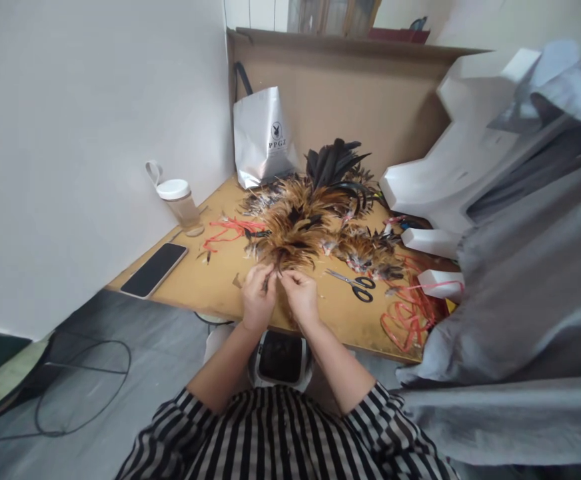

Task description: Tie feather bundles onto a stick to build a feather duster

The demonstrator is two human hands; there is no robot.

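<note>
My left hand [259, 295] is closed at the near edge of the table, its fingertips pinching dark feathers [266, 283]. Close beside it, my right hand [300, 295] is pinched shut, fingertips almost touching the left ones. What the right fingers grip is too small to make out. Directly beyond both hands lies a large pile of brown and golden feathers [290, 223], with long black feathers [333, 167] at its back. To the right of my right hand, scissors [358, 285] with black handles lie on the table.
Bundled feathers [370, 253] lie right of the pile. Red plastic string [405, 320] is tangled at the right edge, with more red string [230, 229] at left. A phone [154, 269], a lidded cup [183, 207] and a silver bag [260, 140] stand or lie on the table [210, 287]. Grey cloth [535, 280] hangs right.
</note>
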